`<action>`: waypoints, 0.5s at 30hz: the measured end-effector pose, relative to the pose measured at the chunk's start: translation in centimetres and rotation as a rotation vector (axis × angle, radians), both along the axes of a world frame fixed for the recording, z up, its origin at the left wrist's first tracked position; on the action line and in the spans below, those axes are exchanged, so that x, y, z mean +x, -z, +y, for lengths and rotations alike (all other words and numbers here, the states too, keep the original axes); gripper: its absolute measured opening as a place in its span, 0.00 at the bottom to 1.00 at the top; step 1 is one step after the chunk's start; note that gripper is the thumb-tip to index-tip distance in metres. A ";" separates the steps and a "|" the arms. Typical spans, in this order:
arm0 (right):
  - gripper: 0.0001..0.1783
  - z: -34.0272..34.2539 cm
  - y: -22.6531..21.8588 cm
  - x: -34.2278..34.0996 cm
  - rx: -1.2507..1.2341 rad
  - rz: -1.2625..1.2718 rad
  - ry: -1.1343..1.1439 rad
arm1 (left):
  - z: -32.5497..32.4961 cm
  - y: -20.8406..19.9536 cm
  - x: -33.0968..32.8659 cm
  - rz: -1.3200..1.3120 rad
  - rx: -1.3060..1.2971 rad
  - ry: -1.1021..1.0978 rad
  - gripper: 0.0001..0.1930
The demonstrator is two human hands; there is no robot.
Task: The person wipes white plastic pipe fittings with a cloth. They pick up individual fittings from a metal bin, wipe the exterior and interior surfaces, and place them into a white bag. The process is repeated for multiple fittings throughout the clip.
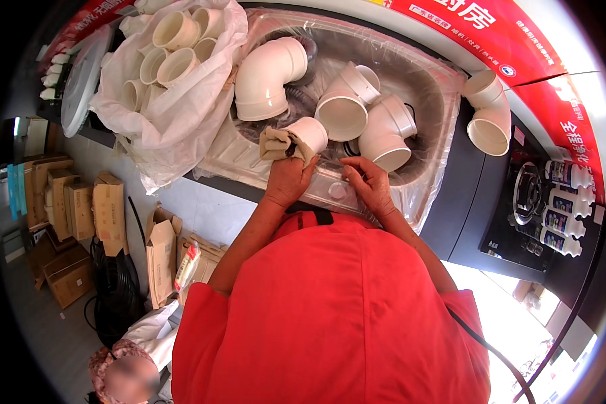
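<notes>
My left hand [289, 180] is closed on a brown cloth [276, 143], which lies against a short white plastic pipe fitting [310, 133] at the front of the sink. The hand partly hides the fitting's lower side. My right hand [372, 185] is over the sink's front rim, its bent fingers apart and nothing visible in them. Just beyond it lie a white pipe tee [343, 111] and a white elbow [389, 131]. A larger white elbow [266, 77] rests at the sink's left side.
A plastic-wrapped steel sink [441, 128] sits in the dark counter [461, 175]. On the left, a white sack [182, 111] holds several pipe fittings. Another elbow [488, 114] stands right of the sink, near white bottles [564, 202]. Cardboard boxes [67, 276] and a person [124, 367] are at lower left.
</notes>
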State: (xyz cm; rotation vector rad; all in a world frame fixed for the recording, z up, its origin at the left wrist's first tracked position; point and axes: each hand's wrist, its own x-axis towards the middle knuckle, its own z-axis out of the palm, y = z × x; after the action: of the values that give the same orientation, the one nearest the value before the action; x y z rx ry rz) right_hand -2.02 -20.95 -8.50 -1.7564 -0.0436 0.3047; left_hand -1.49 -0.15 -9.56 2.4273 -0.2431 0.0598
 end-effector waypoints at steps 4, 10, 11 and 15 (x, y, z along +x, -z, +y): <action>0.12 0.1 -0.1 0.0 -0.002 -0.004 0.002 | 0.0 0.0 0.0 -0.008 -0.011 0.000 0.15; 0.12 0.1 -0.3 0.1 -0.019 -0.012 -0.001 | -0.1 0.0 0.1 -0.057 0.000 -0.003 0.15; 0.12 0.1 -0.3 0.1 -0.020 -0.014 -0.002 | -0.1 0.0 0.0 -0.054 -0.010 -0.008 0.15; 0.11 0.0 -0.3 0.1 -0.029 -0.021 -0.006 | -0.1 0.1 0.1 -0.055 -0.024 -0.013 0.15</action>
State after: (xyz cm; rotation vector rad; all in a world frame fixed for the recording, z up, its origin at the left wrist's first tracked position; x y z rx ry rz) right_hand -1.94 -20.94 -8.18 -1.7882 -0.0599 0.2922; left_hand -1.43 -0.23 -9.70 2.4058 -0.2498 0.1351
